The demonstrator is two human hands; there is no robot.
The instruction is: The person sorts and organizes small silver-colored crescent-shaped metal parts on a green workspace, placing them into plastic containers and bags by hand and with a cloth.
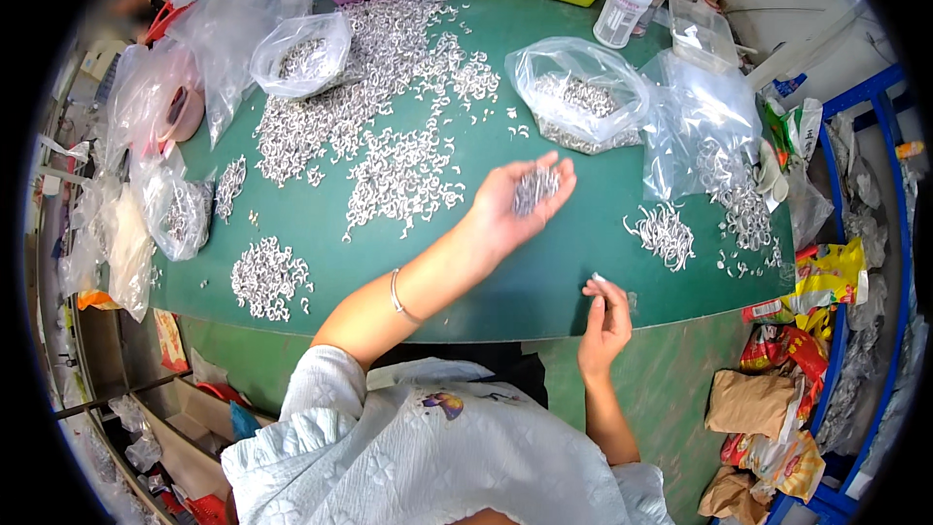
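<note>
L grip (507,206) holds grey pcs (535,191), R grip (604,323) white pc (599,278), at green tbl (525,292) nr blue rack (862,95).

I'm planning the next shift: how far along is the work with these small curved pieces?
Possibly done: pieces already inside an open clear bag, and a separate small heap near the right hand.
In hand: a cluster of silvery pieces lies in the cupped left hand; the right pinches a small pale piece.
Apparently left: the broad loose spread. Which heaps are finished, I can't tell.
</note>
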